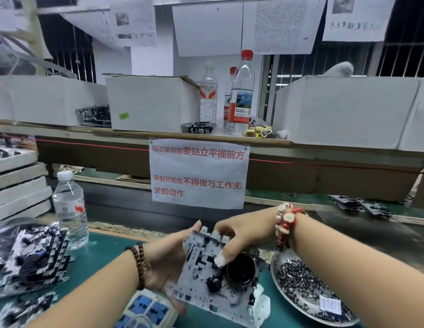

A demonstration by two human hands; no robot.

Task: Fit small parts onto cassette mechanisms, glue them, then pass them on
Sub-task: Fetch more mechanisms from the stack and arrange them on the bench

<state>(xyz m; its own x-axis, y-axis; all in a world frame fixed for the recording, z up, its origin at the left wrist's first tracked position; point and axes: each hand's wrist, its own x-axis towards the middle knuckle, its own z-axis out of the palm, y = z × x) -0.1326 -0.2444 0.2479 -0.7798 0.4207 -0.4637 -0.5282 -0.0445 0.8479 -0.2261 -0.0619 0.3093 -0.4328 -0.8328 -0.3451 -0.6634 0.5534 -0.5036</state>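
Centrally, low in the view, a person is holding a cassette mechanism [206, 268], a grey metal plate with black parts, tilted above a green table [107, 254]. The left hand [168, 261] is cradling the plate from beneath and along its left edge, fingers curling up round the far corner. The right hand [239, 235] is reaching over the top edge, fingers bending down onto the small raised tabs there and the thumb, with a long pale nail, pressing on the plate's face. Whether a small part is sitting between those fingers cannot be told. Bead bracelets are circling both wrists.

Just right of the mechanism, a metal dish [289, 301] is sitting on the table, filled with tiny dark parts. At far left, a stack of mechanisms [33, 256] is lying beside a water bottle [70, 209]. A blue-and-white power strip [147, 308] is showing below the left wrist.

Ahead, a paper sign [198, 171] is hanging from a wooden shelf [88, 132], reading in red Chinese characters: 每次录制前要站立平视前方, then 录制开始后不得做与工作无关的动作. On the shelf, white boxes [149, 102] are flanking three bottles [241, 93] whose label text is too blurred to read.
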